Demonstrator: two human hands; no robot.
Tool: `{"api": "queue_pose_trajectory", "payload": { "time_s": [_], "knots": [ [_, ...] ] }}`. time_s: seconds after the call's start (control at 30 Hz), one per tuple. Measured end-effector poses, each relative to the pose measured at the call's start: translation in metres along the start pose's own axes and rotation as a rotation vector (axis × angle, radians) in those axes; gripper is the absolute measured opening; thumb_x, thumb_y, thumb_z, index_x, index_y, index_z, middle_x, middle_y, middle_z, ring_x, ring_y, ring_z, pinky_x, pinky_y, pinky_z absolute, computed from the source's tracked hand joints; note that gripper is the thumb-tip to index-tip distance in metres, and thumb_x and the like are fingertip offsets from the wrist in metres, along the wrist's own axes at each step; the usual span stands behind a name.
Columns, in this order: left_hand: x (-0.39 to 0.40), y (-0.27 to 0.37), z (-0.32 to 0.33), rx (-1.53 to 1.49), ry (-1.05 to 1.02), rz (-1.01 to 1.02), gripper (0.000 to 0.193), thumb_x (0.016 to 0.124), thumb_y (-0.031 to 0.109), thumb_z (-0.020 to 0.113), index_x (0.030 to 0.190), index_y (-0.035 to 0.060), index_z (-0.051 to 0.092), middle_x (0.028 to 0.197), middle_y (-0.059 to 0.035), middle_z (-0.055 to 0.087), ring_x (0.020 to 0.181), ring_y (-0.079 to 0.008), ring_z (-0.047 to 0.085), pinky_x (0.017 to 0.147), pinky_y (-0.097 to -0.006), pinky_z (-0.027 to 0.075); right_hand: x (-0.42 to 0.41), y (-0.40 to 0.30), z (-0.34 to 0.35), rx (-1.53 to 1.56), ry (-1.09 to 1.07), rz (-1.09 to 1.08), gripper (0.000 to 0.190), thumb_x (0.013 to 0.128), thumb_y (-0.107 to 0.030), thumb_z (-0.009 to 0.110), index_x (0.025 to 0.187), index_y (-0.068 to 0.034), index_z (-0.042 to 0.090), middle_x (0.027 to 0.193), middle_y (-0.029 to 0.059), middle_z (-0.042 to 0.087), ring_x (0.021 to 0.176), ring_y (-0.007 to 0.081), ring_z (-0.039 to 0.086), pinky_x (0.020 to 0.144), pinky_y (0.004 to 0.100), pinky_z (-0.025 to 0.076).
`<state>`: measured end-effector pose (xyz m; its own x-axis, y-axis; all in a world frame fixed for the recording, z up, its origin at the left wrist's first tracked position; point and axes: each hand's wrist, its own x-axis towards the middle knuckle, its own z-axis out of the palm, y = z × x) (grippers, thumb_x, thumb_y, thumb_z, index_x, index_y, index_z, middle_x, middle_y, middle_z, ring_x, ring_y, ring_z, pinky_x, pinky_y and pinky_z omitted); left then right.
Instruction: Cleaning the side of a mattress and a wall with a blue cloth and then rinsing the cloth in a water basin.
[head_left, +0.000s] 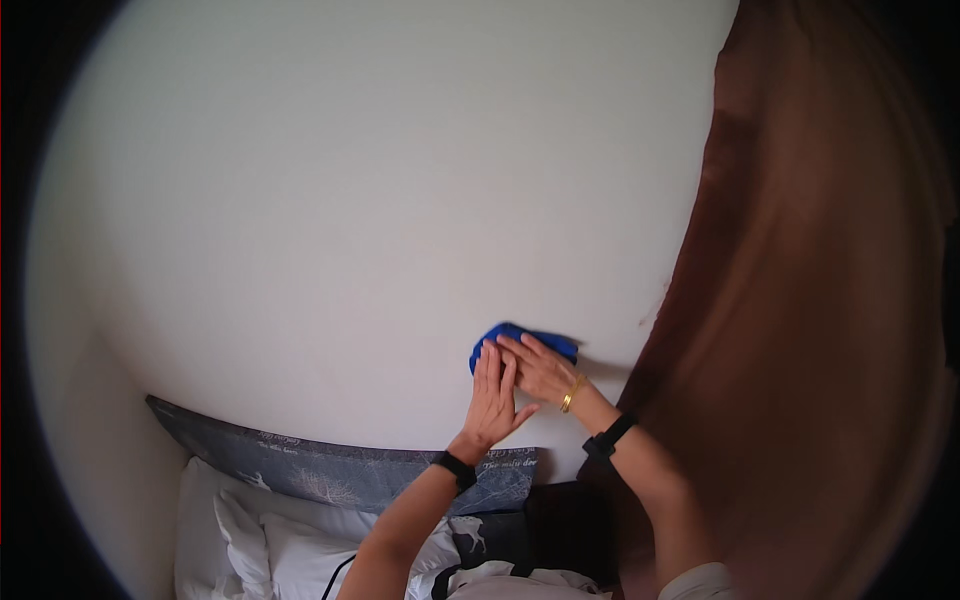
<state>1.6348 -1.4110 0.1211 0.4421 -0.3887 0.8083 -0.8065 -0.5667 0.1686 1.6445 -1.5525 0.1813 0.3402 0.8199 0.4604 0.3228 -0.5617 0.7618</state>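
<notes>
A blue cloth (506, 331) lies bunched against a white wall (360, 225), held there under both hands. My right hand (544, 369) presses on it with spread fingers, and part of the cloth sticks out past the hand toward the right. The fingers of my left hand (493, 401) lie over the cloth's lower left part and overlap the right hand's fingers; the left thumb points away to the right. Much of the cloth is hidden beneath the fingers.
A dark brown curtain (787, 300) hangs down the right side. Below the hands runs a grey patterned headboard (322, 469) bearing writing and tree and deer prints. White pillows (307, 551) lie on the bed at lower left. A dark object (570, 521) stands beside the headboard.
</notes>
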Motion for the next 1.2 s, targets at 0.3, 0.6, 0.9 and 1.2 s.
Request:
{"api": "queue_pose_trajectory", "payload": {
  "time_s": [0.3,0.6,0.9,1.2],
  "knots": [
    [0.177,0.009,-0.083,0.098,0.342,0.261,0.095,0.072,0.062,0.049,0.135,0.0005,0.013,0.140,-0.0230,0.011,0.130,-0.0396,0.012,0.103,-0.0497,0.014,0.073,0.122,-0.050,0.009,0.560,0.481,0.039,0.074,-0.023,0.056,0.113,-0.020,0.053,0.130,0.0051,0.041,0.122,0.0244,0.034,0.099,0.0429,0.025],
    [0.003,-0.055,-0.034,0.400,-0.041,0.134,0.085,0.069,0.062,0.051,0.128,0.0022,0.033,0.135,-0.0198,0.027,0.127,-0.0342,0.023,0.103,-0.0467,0.018,0.008,-0.040,0.031,0.237,0.244,0.387,0.043,0.082,-0.031,0.045,0.123,-0.016,0.045,0.136,0.0065,0.033,0.127,0.0246,0.026,0.105,0.0450,0.013],
    [-0.136,-0.028,0.011,0.147,-0.292,-0.306,0.102,0.063,0.048,0.069,0.127,-0.0136,0.017,0.130,-0.0368,0.017,0.125,-0.0487,0.015,0.103,-0.0517,0.017,-0.037,-0.134,0.072,0.135,-0.133,-0.112,0.042,0.086,-0.031,0.039,0.127,-0.021,0.041,0.140,0.0001,0.026,0.132,0.0188,0.014,0.107,0.0422,-0.002],
    [0.080,-0.039,-0.086,0.181,0.248,-0.014,0.114,0.066,0.072,0.044,0.133,-0.0091,-0.001,0.137,-0.0325,0.003,0.128,-0.0471,0.002,0.103,-0.0520,0.008,0.104,0.045,-0.030,0.097,0.414,0.371,0.038,0.083,-0.027,0.042,0.120,-0.022,0.050,0.135,0.0059,0.037,0.125,0.0234,0.032,0.104,0.0451,0.011]
  ]
}}
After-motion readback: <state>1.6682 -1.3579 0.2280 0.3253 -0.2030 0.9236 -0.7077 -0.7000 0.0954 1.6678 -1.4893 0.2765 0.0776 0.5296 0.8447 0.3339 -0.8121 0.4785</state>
